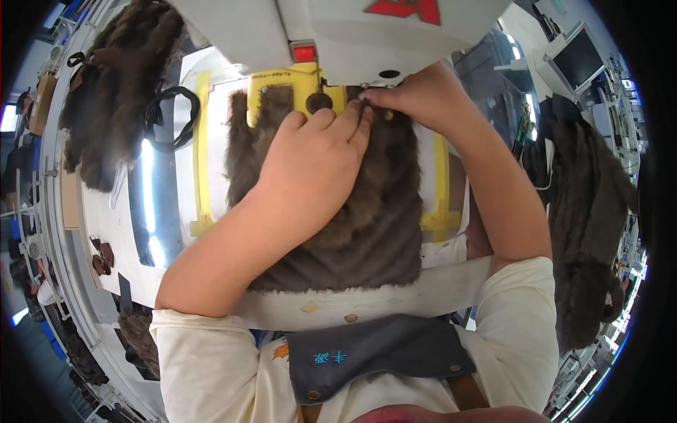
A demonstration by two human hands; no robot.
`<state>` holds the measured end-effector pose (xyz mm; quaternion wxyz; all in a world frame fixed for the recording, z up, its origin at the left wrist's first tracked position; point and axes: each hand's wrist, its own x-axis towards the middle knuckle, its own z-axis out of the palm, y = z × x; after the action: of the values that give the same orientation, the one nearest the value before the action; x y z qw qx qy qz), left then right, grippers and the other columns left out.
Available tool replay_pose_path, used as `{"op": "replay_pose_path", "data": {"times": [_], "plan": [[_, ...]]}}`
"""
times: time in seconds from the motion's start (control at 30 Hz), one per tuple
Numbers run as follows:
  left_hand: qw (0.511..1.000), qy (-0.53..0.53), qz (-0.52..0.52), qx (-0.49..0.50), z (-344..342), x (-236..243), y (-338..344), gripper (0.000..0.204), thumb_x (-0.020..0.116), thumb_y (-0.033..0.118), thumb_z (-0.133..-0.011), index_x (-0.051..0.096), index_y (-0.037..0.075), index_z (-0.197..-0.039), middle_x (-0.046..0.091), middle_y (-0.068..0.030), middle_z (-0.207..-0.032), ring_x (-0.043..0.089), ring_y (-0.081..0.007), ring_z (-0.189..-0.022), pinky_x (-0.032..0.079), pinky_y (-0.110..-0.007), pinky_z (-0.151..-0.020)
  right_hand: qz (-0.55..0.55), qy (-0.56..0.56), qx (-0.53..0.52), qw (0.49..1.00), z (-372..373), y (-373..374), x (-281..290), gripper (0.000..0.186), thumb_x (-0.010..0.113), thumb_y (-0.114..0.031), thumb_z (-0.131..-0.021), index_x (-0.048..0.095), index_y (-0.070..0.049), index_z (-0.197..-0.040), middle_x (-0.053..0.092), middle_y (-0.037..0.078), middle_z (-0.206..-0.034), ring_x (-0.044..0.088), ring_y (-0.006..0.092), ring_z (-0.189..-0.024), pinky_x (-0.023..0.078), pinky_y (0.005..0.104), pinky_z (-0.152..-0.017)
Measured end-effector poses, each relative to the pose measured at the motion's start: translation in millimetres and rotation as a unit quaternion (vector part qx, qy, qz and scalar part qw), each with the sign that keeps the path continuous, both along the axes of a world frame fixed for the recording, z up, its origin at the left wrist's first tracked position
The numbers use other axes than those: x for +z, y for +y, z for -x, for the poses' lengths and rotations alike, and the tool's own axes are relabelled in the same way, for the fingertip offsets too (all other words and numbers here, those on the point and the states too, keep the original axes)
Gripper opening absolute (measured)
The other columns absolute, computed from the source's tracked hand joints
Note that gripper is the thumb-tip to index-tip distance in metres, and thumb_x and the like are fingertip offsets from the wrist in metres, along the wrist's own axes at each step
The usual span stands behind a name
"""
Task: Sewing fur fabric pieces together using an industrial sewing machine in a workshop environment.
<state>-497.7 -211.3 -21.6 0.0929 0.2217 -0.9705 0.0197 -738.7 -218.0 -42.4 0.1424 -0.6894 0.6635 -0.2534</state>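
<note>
A brown fur piece (381, 233) with notches along its far edge lies flat on the work surface in front of me. My left hand (310, 155) rests on the fur, its fingers bent and the fingertips pressed to the far edge. Close against those fingertips, my right hand (423, 99) pinches the same edge between thumb and finger. What exactly lies between the fingertips is too small to make out. Just left of the fingertips is a dark round machine part (319, 103) on a thin rod, above a yellow plate (302, 76) partly covered by the fur.
The white machine head (395, 42) overhangs the far side of the work. Yellow tape strips (203, 148) frame the fur left and right. More brown fur hangs at the left (120, 84) and right (589, 204). A black cord loop (173, 120) lies beside the left fur.
</note>
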Motion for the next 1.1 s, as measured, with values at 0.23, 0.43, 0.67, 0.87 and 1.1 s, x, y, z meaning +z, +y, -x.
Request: {"op": "replay_pose_path", "data": {"times": [0.23, 0.43, 0.67, 0.87, 1.1], "plan": [[0.995, -0.024, 0.067, -0.073, 8.4, 1.4, -22.5, 0.042, 0.059, 0.012, -0.085, 0.069, 0.003, -0.126, 0.068, -0.0082, -0.129, 0.063, -0.0191, -0.096, 0.046, -0.035, -0.081, -0.044, -0.017, -0.015, 0.999, 5.2, -8.6, -9.5, 0.052, 0.084, -0.05, -0.071, 0.073, 0.0, -0.074, 0.071, 0.02, -0.076, 0.072, 0.0371, -0.082, 0.055, 0.0468, -0.074], [0.991, 0.04, 0.063, -0.113, -3.0, -3.1, -22.6, 0.035, 0.062, 0.015, -0.08, 0.073, 0.001, -0.11, 0.071, -0.0116, -0.122, 0.063, -0.021, -0.088, 0.046, -0.037, -0.076, -0.207, -0.115, -0.092, 0.967, 111.8, 169.2, 129.1, 0.032, 0.081, -0.028, -0.076, 0.064, -0.001, -0.076, 0.059, 0.014, -0.073, 0.057, 0.0272, -0.059, 0.047, 0.0364, -0.059], [0.991, 0.007, 0.069, -0.111, 19.5, -7.9, -16.8, 0.034, 0.062, 0.009, -0.081, 0.071, 0.001, -0.113, 0.071, -0.011, -0.123, 0.066, -0.0207, -0.091, 0.048, -0.035, -0.079, -0.266, -0.075, 0.15, 0.949, 79.4, 218.6, 122.5, 0.021, 0.078, -0.021, -0.081, 0.066, -0.006, -0.072, 0.064, 0.011, -0.067, 0.062, 0.0351, -0.061, 0.047, 0.0405, -0.054], [0.991, 0.017, 0.056, -0.121, 16.8, -4.4, -20.5, 0.035, 0.061, 0.007, -0.083, 0.07, 0.001, -0.116, 0.07, -0.0096, -0.121, 0.066, -0.02, -0.093, 0.049, -0.034, -0.082, -0.196, -0.169, 0.043, 0.965, 27.7, 174.1, 69.1, 0.012, 0.074, -0.01, -0.081, 0.068, 0.0, -0.083, 0.065, 0.012, -0.069, 0.064, 0.0264, -0.062, 0.051, 0.0352, -0.06], [0.992, 0.002, 0.055, -0.111, 17.8, -8.7, -19.9, 0.038, 0.061, 0.008, -0.083, 0.068, 0.002, -0.12, 0.069, -0.0097, -0.124, 0.066, -0.021, -0.096, 0.049, -0.035, -0.085, -0.124, -0.136, 0.035, 0.982, 7.8, 121.2, 62.5, 0.016, 0.08, -0.013, -0.082, 0.07, 0.001, -0.084, 0.067, 0.009, -0.073, 0.064, 0.0169, -0.063, 0.051, 0.0286, -0.061]]}}
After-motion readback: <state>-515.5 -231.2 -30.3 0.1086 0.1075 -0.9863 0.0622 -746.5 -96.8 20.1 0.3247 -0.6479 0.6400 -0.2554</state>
